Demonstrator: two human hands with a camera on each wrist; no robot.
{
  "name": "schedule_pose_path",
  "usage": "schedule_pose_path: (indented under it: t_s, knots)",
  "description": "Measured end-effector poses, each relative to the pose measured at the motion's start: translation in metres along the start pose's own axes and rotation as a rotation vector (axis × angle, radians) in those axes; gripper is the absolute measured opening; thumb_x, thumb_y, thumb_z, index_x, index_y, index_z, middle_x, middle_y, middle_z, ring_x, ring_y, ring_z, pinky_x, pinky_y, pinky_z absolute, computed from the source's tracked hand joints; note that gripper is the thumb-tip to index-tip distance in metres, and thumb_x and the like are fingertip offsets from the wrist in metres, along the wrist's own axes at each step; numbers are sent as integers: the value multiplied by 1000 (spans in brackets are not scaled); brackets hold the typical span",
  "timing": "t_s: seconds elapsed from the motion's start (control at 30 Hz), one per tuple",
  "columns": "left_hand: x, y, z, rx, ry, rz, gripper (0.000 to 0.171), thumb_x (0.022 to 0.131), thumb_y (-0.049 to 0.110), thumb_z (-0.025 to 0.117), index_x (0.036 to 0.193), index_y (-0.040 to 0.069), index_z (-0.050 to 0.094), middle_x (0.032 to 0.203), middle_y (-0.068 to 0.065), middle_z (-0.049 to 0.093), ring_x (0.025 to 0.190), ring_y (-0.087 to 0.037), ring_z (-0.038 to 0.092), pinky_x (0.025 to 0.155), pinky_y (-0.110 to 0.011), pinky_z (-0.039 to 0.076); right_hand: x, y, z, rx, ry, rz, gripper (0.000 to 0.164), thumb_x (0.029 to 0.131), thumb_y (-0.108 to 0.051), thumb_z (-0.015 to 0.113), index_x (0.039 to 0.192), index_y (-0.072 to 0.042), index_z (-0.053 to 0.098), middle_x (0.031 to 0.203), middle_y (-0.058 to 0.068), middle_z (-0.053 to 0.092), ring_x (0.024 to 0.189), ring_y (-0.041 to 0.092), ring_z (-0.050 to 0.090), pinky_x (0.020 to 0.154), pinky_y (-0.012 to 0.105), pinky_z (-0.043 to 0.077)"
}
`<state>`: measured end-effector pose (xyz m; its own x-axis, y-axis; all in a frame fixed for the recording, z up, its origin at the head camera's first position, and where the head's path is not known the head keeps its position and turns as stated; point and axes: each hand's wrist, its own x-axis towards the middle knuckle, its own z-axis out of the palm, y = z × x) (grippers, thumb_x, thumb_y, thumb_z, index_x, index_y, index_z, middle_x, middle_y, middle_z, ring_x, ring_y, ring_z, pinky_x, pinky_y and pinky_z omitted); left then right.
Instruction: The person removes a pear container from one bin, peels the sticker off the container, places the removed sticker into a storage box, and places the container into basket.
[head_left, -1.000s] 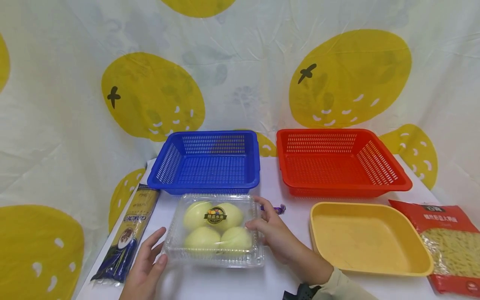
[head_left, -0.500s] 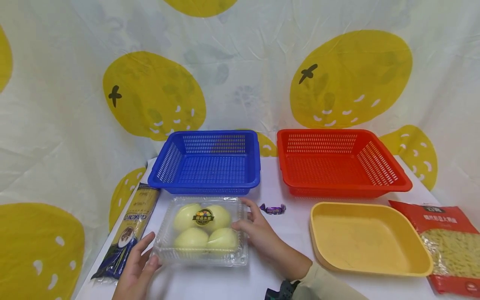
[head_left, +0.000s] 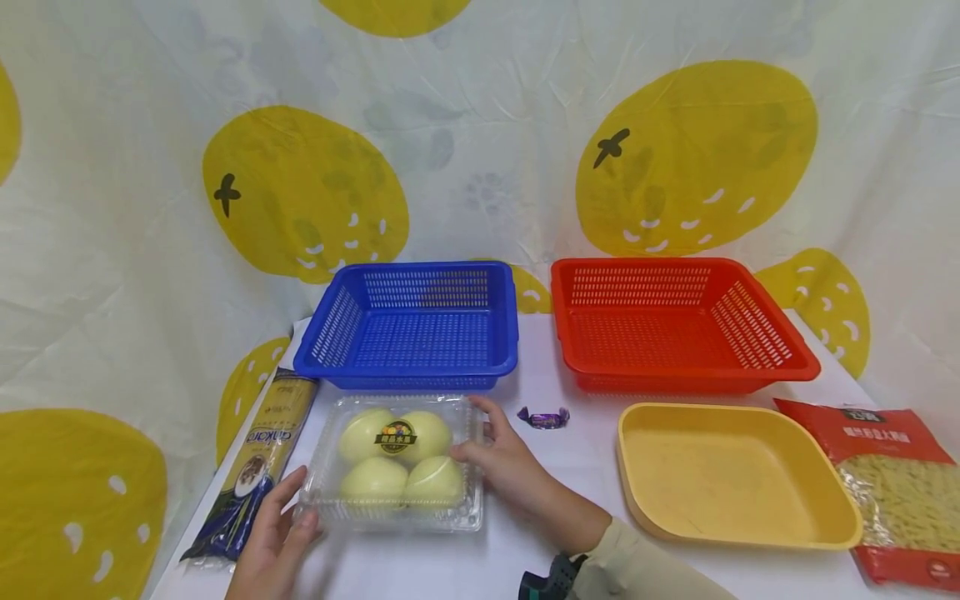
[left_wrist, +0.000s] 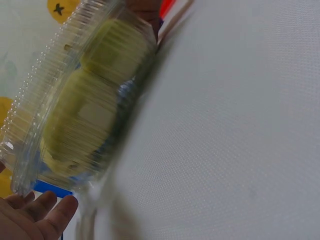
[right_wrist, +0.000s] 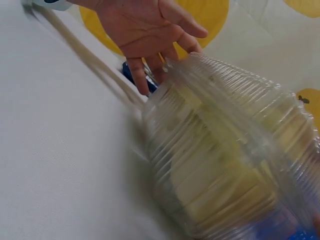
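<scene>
A clear plastic clamshell box (head_left: 360, 518) with several pale yellow-green round fruits (head_left: 373, 479) lies in front of the blue basket in the head view. Its lid is closed and bears a dark label. My right hand (head_left: 508, 465) holds the box's right side, thumb on the lid and fingers along the edge. At the near left corner is my left hand (head_left: 270, 537), its fingers loosely extended at the box's side. In the right wrist view the left hand (right_wrist: 142, 32) shows spread fingers touching or very near the box's end wall.
A blue basket (head_left: 405, 371) and a red basket (head_left: 690, 375) stand at the back. To the right are a yellow tray (head_left: 735, 483) and a red pasta bag (head_left: 892, 483). A long pasta packet (head_left: 258, 462) lies left; a purple-wrapped candy (head_left: 545, 418) lies between.
The box has shifted left, with both hands moving along with it. The purple candy, partly covered by the right hand a second ago, is now in full view.
</scene>
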<state>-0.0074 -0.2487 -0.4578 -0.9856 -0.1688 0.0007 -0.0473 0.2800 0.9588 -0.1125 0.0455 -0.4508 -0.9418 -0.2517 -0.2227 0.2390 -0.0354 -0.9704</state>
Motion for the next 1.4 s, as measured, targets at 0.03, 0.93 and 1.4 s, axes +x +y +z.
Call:
schedule_pose_path:
  t_s: [0.03,0.93,1.4]
  knots:
    - [0,0,0,-3,-2,-4,56,113,21,56,162,6,33,168,-16,28,122,19,48,90,-14,54,0,-1,0,-4,-5,6,90,86,-12,78,164,-21,35,155,31,41,134,45,50,101,61,54]
    - [3,9,3,31,-26,-22,59,114,22,56,165,7,30,171,-23,26,151,-52,32,94,-6,43,-12,-12,-1,-220,85,-79,85,92,-23,81,165,-11,38,157,25,47,127,41,61,91,51,61]
    - [6,10,5,39,2,-73,59,114,25,55,166,11,31,171,-19,28,154,-47,31,95,-3,40,-14,-42,-2,-609,138,-339,39,95,-28,77,132,-15,74,132,6,67,120,31,64,96,55,55]
